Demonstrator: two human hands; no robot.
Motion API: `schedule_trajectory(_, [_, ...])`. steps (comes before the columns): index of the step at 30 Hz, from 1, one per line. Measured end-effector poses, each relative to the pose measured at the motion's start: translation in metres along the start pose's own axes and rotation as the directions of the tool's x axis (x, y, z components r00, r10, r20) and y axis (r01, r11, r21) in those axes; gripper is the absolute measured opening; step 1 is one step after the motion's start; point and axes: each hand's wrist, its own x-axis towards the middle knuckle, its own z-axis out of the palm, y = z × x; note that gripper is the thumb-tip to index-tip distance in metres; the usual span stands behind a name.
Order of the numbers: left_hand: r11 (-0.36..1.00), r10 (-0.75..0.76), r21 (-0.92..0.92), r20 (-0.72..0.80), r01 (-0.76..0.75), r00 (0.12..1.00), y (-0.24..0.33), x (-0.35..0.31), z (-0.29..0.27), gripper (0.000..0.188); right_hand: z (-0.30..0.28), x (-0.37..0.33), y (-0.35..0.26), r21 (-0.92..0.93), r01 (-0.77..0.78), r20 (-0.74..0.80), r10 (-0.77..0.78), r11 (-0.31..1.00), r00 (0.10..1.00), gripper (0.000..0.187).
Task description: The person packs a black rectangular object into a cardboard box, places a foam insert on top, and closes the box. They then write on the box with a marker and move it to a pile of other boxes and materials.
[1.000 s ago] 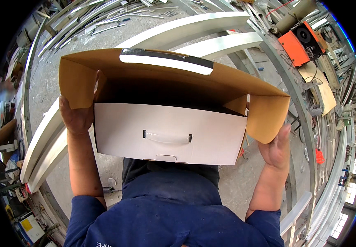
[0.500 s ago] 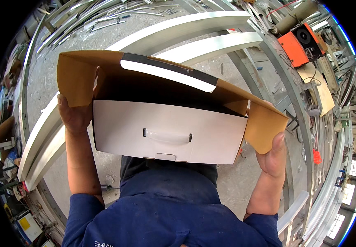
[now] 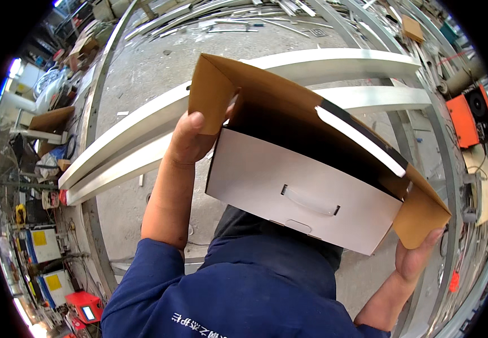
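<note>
Between my two hands is a cardboard box (image 3: 289, 186), white outside and brown inside, its lid raised and its dark inside mostly in shadow. A clear plastic handle (image 3: 310, 201) sits in two slots on the white side facing me. My left hand (image 3: 192, 137) grips the brown side flap at the box's left end, thumb on top. At the lower right end, my right hand (image 3: 416, 254) pinches the other brown flap with the thumb showing. The box tilts, its right end nearer to me.
Two long white metal beams (image 3: 334, 62) cross behind the box on a grey frame. An orange machine (image 3: 462, 119) stands at the right. Metal offcuts (image 3: 215, 22) lie on the concrete floor at the back. At lower left is a red device (image 3: 83, 306) with a lit screen.
In the view, the box and both hands have shifted right, and the box slants more, its right end lower. The surroundings have shifted and turned too. Both hands keep their hold on the flaps.
</note>
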Motion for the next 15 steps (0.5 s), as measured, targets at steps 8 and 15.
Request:
schedule_trajectory(8, [0.989, -0.121, 0.083, -0.036, 0.123, 0.992, 0.02, -0.021, -0.001, 0.103, 0.009, 0.004, -0.005, -0.003, -0.002, 0.003, 0.002, 1.0, 1.0, 0.091])
schedule_trajectory(15, [0.975, -0.024, 0.22, 0.02, 0.019, 1.0, 0.027, -0.018, 0.002, 0.103, 0.008, 0.007, -0.006, 0.028, 0.046, 0.104, -0.048, 0.999, 0.993, 0.087])
